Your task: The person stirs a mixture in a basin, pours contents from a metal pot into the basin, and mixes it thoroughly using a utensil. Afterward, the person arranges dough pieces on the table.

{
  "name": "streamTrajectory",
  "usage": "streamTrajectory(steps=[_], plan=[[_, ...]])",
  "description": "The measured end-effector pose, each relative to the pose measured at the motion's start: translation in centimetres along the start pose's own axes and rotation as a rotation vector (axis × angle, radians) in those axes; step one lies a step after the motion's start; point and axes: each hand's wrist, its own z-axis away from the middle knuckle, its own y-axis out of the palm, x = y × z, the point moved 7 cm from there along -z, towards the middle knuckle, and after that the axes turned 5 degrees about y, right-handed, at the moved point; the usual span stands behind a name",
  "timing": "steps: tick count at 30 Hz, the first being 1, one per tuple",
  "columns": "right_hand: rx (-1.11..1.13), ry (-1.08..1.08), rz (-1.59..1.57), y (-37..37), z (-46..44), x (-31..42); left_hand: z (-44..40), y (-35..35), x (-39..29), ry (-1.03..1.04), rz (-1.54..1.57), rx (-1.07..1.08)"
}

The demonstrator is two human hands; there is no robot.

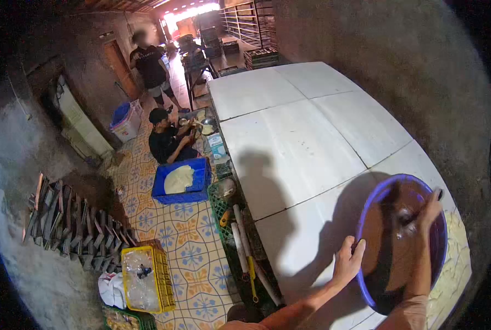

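A large purple basin [364, 220] stands on the near right of the white tiled table [289, 132], with brown contents [388, 258] inside. My left hand [348, 260] is closed on the basin's left rim. Inside the far right of the basin, my right hand [429, 213] is closed round a dark-handled tool [438, 194]. Something shiny shows in the brown contents by that hand; whether it belongs to the tool I cannot tell. Pale, dough-like pieces [454, 264] lie on the table right of the basin.
A blue crate [165, 199] of pale dough stands on the patterned floor. One person [165, 140] sits beside the table; another [152, 69] stands farther back. Poles [240, 247] lie along the table's left side. A yellow crate [165, 283] and stacked racks [78, 220] stand left.
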Motion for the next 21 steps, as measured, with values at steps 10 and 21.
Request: streamTrajectory(steps=[10,21], plan=[[-0.245,0.640,-0.324,-12.1,9.9,0.7,0.2,0.1,0.9,-0.100,-0.025,0.087],[-0.299,-0.117,-0.161,0.1,9.8,7.2,0.2,0.3,1.0,-0.083,0.000,0.079]])
